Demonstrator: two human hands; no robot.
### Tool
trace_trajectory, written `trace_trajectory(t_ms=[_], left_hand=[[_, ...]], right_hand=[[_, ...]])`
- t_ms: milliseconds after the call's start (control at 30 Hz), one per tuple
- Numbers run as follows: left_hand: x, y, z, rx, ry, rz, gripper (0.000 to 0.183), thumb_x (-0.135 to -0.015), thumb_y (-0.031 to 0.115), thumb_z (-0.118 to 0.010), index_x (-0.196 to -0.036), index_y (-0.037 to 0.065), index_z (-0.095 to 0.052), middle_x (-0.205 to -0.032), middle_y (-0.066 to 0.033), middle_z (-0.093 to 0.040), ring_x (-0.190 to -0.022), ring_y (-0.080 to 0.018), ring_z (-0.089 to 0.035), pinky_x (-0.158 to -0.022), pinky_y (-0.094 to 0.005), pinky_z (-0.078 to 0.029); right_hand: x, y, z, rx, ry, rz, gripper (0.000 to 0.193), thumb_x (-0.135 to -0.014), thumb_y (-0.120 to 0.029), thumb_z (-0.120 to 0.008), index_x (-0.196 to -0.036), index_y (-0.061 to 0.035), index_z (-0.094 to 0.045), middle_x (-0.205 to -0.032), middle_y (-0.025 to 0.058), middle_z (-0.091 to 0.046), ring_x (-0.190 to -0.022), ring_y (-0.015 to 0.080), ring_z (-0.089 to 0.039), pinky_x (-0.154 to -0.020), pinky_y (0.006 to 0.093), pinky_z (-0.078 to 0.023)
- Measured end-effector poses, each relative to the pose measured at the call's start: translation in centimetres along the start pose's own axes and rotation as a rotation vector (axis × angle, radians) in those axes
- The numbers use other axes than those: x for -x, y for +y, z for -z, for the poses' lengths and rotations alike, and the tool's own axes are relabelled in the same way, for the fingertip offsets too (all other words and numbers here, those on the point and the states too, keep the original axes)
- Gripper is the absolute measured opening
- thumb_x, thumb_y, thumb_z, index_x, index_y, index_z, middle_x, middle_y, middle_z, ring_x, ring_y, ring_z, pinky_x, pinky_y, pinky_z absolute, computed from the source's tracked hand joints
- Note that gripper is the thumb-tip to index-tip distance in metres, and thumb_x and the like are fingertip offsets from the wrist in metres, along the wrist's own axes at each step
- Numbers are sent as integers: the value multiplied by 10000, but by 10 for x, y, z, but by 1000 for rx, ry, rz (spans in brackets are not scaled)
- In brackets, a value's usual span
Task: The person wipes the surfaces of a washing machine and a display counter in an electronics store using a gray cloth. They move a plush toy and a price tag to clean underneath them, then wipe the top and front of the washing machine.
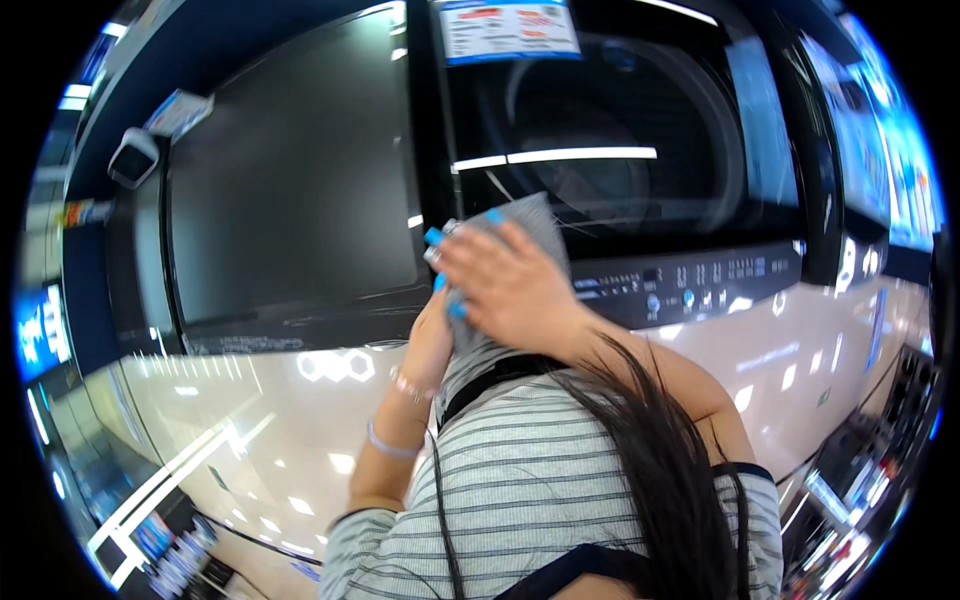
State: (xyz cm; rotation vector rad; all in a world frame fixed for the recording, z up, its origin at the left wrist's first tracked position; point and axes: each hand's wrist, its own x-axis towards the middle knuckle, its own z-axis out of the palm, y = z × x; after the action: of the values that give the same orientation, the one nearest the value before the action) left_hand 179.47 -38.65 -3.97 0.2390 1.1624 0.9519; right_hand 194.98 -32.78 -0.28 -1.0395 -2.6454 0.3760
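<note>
A grey cloth [540,225] is in front of my body, with its upper part sticking out beyond my fingers. My right hand [510,280] lies over it, fingers stretched out flat and slightly apart, with blue and silvery nails. Under and beside it, my left hand [432,340] holds the cloth's left side; its thumb shows, and its other fingers are mostly hidden. Bracelets circle the left wrist. Just past my hands stands a black front-loading laundry machine [620,215] with a round door and a control panel [690,285] along its top edge.
Left of it stands another dark appliance with a broad flat surface [290,190]. A white gadget with a dark face [134,158] sits at its far-left corner. A printed sign [510,30] lies at the back. Glossy floor [270,420] reflects lights; displays glow at the right.
</note>
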Motion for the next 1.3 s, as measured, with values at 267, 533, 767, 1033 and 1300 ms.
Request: trace_trajectory(t_ms=[267, 533, 767, 1033, 1300], left_hand=[[57, 26, -16, -1162, 9, -665, 568, -1005, 220, -433, -1483, -35, -262, -1519, -227, -319, -1406, -342, -326, -1146, -380, -267], [19, -3, -93, -1889, -514, -1088, 738, -788, 269, -701, -1432, 57, -409, -1555, -108, -300, -1440, -334, -253, -1143, -493, -238], [5, -33, -127, -1794, -637, -1487, 461, -808, 167, -637, -1250, 52, -575, -1432, -91, -471, -1319, -287, -437, -1067, -448, -366], [30, 20, -31, -1615, -618, -1379, 214, -745, 105, -680, -953, 57, -689, -1119, -42, -658, -1071, -232, -608, -875, -374, -490], [45, 66, 30, -1624, -483, -1217, 425, -720, 157, -728, -1110, 16, -635, -1171, -112, -642, -1116, -302, -595, -932, -422, -465]], right_hand=[[37, -8, -6, -86, 91, -85, 573, -926, -405, -541, -1413, -115, -461, -1467, 39, -452, -1403, 172, -348, -1195, 440, -150], [149, 56, 48, 135, 86, -430, 666, -832, -333, -655, -1439, -164, -440, -1475, 47, -451, -1390, 207, -377, -1164, 473, -234], [190, 82, 66, 305, 184, -568, 614, -834, -301, -596, -1412, -145, -463, -1475, 57, -442, -1384, 235, -375, -1167, 444, -233], [131, 20, 35, 116, 144, -485, 634, -862, -346, -568, -1438, -122, -429, -1495, 72, -419, -1407, 220, -348, -1176, 466, -194], [45, -31, -11, 35, 120, -278, 614, -924, -464, -524, -1432, -129, -442, -1504, 44, -403, -1439, 186, -277, -1197, 454, -124]])
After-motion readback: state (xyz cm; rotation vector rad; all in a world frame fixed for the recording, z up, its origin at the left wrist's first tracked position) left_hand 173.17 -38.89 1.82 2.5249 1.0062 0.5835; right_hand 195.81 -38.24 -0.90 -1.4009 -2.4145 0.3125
